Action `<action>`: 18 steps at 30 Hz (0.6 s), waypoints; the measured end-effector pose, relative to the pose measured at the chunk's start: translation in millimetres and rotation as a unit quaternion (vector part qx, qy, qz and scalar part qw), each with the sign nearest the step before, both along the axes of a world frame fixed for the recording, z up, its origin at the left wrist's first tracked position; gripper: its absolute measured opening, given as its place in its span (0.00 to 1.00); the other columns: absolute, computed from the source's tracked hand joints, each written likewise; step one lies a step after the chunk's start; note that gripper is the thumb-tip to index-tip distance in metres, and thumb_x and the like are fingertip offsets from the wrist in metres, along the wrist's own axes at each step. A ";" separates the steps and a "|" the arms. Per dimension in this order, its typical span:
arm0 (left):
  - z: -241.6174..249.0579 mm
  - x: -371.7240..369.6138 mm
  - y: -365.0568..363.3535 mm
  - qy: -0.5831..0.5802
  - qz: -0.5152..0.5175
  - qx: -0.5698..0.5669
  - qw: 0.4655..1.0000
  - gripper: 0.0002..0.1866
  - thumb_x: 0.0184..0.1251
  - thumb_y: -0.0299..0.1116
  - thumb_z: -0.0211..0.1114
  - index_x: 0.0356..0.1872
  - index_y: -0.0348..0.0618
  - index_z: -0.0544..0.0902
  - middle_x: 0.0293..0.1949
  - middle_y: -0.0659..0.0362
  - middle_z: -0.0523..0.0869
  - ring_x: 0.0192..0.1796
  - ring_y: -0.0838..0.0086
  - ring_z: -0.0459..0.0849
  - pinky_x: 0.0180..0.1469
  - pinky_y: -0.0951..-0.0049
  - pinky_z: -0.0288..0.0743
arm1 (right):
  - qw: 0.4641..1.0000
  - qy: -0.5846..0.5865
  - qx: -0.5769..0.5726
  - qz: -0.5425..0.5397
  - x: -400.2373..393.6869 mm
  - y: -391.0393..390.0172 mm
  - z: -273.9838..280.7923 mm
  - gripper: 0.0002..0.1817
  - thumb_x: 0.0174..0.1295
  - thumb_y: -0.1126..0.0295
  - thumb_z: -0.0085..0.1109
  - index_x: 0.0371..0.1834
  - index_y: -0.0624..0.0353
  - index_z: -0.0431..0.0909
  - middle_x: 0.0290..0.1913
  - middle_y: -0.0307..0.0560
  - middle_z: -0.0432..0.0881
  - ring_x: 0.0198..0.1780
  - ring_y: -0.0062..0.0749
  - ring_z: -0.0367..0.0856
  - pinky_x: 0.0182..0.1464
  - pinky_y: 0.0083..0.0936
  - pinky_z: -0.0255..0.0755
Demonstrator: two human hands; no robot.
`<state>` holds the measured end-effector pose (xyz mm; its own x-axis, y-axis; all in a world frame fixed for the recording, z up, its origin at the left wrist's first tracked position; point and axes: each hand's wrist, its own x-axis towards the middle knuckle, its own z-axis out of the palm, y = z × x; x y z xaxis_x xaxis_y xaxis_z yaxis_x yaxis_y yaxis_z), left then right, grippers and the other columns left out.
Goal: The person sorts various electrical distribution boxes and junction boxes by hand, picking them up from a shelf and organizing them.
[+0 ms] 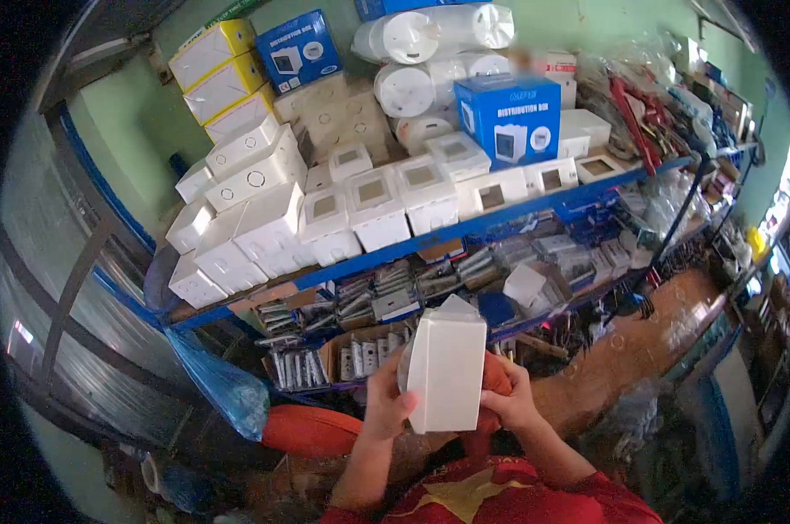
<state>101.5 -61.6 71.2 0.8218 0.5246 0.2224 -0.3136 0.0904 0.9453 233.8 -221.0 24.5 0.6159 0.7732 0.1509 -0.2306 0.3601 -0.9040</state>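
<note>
I have one white box [449, 371] upright between both hands, in front of the shelf [395, 251]. The left hand [384, 403] grips its side, thumb near the front edge; the right hand [517, 403] has its fingers closed on one orange-red cloth [497, 375], with its thumb at the box's other edge. As I judge it, the step is steadying the box with the cloth against it, and any turn calls for a firm left grip. I count two blue cartons [508, 122] with readable lettering, and three yellow-edged cartons [216, 83] stacked.
</note>
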 end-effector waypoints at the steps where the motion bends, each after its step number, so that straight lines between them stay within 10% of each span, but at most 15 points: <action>1: 17.6 7.0 -5.3 -0.015 0.044 0.066 0.997 0.52 0.44 0.64 0.72 0.62 0.29 0.68 0.56 0.53 0.77 0.57 0.69 0.76 0.58 0.67 0.70 | 0.998 -0.057 -0.008 0.000 12.6 -3.6 2.4 0.28 0.49 0.72 0.72 0.55 0.66 0.73 0.46 0.42 0.81 0.46 0.23 0.78 0.52 0.25 0.73; 6: 115.3 29.7 24.7 -0.024 0.313 0.220 0.923 0.50 0.42 0.63 0.72 0.59 0.30 0.70 0.50 0.52 0.80 0.53 0.68 0.80 0.54 0.69 0.74 | 0.998 -0.058 -0.015 0.017 72.9 -15.9 13.9 0.24 0.49 0.72 0.73 0.50 0.64 0.77 0.43 0.41 0.81 0.42 0.21 0.78 0.47 0.24 0.73; 12: 226.8 133.9 117.0 0.054 0.333 0.367 0.867 0.29 0.58 0.47 0.68 0.50 0.30 0.76 0.42 0.54 0.82 0.42 0.73 0.80 0.43 0.75 0.74 | 0.994 -0.044 -0.079 -0.064 136.8 -48.0 -1.5 0.22 0.52 0.74 0.70 0.50 0.64 0.76 0.42 0.41 0.81 0.42 0.22 0.78 0.47 0.23 0.73; 18: 233.3 212.0 178.8 0.275 0.402 0.478 0.731 0.37 0.48 0.62 0.69 0.36 0.28 0.82 0.34 0.48 0.85 0.36 0.64 0.84 0.40 0.68 0.76 | 0.983 0.050 -0.103 -0.143 169.9 -89.5 -36.6 0.21 0.54 0.76 0.66 0.52 0.66 0.75 0.45 0.42 0.80 0.46 0.25 0.78 0.49 0.24 0.72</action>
<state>313.5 117.2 304.5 0.4372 0.7080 0.5546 0.5492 -0.6985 0.4587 403.7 -310.5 -12.2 0.8158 0.5748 -0.0633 -0.2389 0.2354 -0.9421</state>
